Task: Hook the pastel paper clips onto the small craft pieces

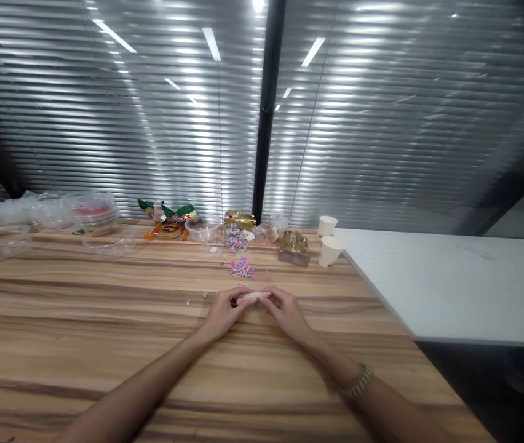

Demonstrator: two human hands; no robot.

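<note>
Between my two hands is a small, pale, elongated piece (253,296), whitish with a hint of pink; its kind is too small to make out. My left hand (225,311) pinches its left end between thumb and fingers. At the other end, my right hand (286,311) is closed on it the same way. Just beyond the hands lies a loose pile of small pink, purple and teal loops (241,268). More such loops spill from a clear tipped container (234,237) behind the pile. A few tiny bits lie left of my left hand.
Two paper cups (331,251) stand at the right edge of the wooden table (82,344). A gold-topped box (294,248), a clear bowl (203,229), green snack packets (174,212) and clear plastic lids (111,240) line the back. A white table (456,283) adjoins on the right.
</note>
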